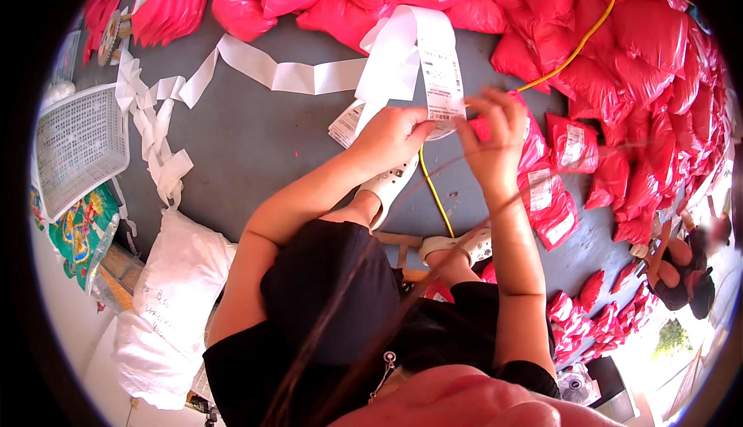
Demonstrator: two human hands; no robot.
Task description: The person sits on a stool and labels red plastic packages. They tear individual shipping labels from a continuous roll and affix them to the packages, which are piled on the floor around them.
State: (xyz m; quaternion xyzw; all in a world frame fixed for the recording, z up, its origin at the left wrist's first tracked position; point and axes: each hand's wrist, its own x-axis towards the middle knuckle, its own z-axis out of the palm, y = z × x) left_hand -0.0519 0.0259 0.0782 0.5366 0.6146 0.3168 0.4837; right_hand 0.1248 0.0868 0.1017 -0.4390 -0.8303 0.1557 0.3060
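A long white label strip [443, 78] with printed panels arches up from my grip and trails in folds across the grey floor toward the left. My left hand [395, 137] is closed on it, thumb pressed near its lower end. My right hand [491, 137] is at the strip's right edge, fingers bent and apart, slightly blurred, the thumb tip near or touching the paper. Behind and below it lie red plastic parcels [556, 210] with white labels. A yellow cord [433, 195] runs beneath the strip.
Piles of red packages [642, 71] cover the back and right. At left stand a white plastic basket [77, 148] and a white sack [170, 303]. My feet in cream clogs [379, 191] rest on the grey floor [271, 140]. Another person [681, 264] sits at the right edge.
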